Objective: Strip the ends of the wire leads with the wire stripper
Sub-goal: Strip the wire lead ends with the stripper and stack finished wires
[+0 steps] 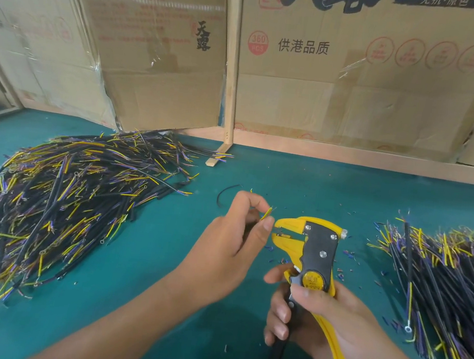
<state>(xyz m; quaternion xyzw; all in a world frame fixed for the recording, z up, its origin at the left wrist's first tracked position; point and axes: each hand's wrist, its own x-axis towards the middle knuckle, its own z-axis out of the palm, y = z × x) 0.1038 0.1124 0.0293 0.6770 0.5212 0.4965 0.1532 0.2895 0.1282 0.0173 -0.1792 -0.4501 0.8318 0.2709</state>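
While right hand [312, 314] grips one wire stripper [315, 247], left hand [235, 238] pinches one lead [266, 213] at its beak; two wire heaps [59, 197] flank, right heap [448, 280] cut off; lead's tip blurred.

Both forearms are bare, no sleeves, gloves, rings or watch visible.

two hands [231, 246], one wire stripper [315, 247], two large wire piles [59, 197], one held lead [266, 213]

wire piles [58, 203] left and right, stripper [310, 246] between
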